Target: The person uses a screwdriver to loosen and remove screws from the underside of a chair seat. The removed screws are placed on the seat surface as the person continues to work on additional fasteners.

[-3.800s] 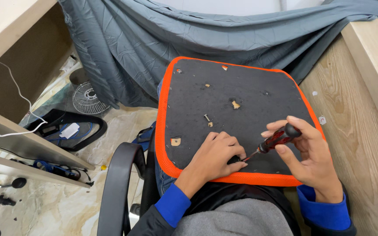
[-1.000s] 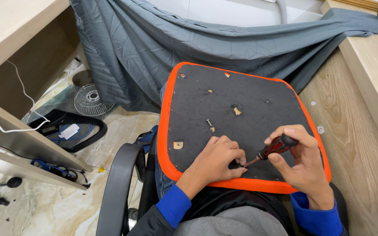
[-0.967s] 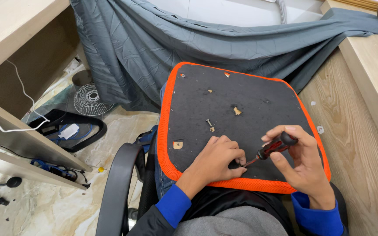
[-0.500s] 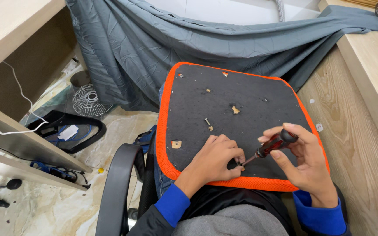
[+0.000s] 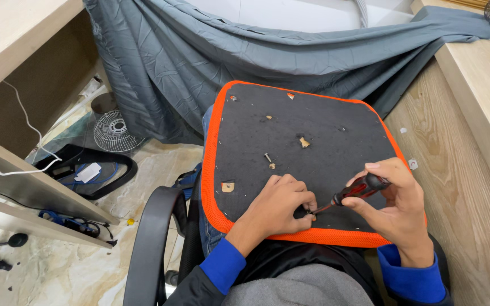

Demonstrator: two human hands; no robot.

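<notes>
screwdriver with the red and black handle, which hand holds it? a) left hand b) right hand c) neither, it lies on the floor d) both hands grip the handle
b: the right hand wraps the handle of the screwdriver, while the left hand rests on the black underside of the seat cushion by the tool's tip.

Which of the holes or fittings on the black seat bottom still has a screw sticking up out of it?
The one near the panel's middle, just above the left hand: a metal screw stands out of it; the others show only bare holes or wood.
</notes>
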